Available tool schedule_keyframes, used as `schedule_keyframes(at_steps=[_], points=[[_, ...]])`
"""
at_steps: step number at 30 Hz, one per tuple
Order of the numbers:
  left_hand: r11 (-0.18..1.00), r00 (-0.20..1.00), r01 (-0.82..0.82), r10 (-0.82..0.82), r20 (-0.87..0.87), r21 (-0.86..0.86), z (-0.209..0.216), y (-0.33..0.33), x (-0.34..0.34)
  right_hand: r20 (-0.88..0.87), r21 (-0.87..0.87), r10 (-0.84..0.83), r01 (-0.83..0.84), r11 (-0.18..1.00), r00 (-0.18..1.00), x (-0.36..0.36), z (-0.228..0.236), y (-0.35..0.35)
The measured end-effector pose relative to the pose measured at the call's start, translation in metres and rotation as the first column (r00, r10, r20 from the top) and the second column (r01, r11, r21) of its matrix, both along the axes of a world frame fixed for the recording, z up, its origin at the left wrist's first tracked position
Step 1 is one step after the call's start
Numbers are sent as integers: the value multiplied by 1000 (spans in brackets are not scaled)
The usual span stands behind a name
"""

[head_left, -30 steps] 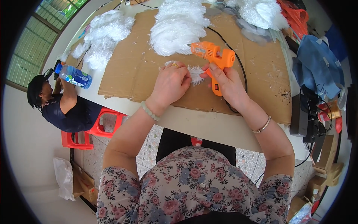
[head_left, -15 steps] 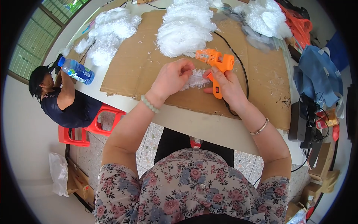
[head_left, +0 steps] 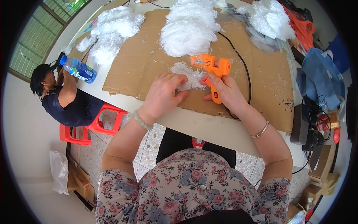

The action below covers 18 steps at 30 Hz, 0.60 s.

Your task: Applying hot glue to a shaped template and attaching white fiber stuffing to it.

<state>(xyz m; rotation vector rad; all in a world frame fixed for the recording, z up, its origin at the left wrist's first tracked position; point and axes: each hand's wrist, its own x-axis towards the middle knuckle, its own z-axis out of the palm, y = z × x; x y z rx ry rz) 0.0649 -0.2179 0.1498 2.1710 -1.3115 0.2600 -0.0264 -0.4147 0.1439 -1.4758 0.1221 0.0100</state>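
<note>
My right hand (head_left: 226,92) is wrapped round the handle of an orange glue gun (head_left: 212,64), whose nozzle points left. Below the nozzle, a small strip of white fluffy tinsel (head_left: 194,77) lies on the brown cardboard (head_left: 138,63). At the strip's left edge is my left hand (head_left: 164,91), its thumb and forefinger apart. Its other fingers are partly hidden; they overlap the strip, but I cannot tell whether they press on it. A black cord (head_left: 244,61) runs from the gun across the cardboard.
Beyond my hands lies a big pile of white tinsel (head_left: 190,31), with more heaps (head_left: 117,31) at far left and far right. A blue-labelled bottle (head_left: 79,70) lies by another person (head_left: 71,99) on the left. A blue bag (head_left: 321,76) and black adapter (head_left: 299,123) sit right.
My left hand has moved left and down, its pinched fingers parting and showing more of the tinsel strip. The glue gun has shifted slightly left and downward in my right hand.
</note>
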Motion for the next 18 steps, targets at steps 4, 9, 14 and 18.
schedule_keyframes(at_steps=[4, 9, 14, 18], points=[[1000, 997, -28, 27, 76, 7, 0, -2, -1, 83, 14, -65, 64, 998, 994, -3, 6, -5], [999, 984, -44, 38, 177, 32, 2, -9, -6, 165, 42, -66, 60, 997, 984, -7, 17, -2], [990, 921, -4, -52, 386, 141, -3, -20, -2, 0, 16, -35, 35, 999, 999, -5, 4, 4], [983, 916, -16, -58, 396, 180, -4, -22, 3, 9, 17, -36, 36, 999, 999, -4, 4, 5]])
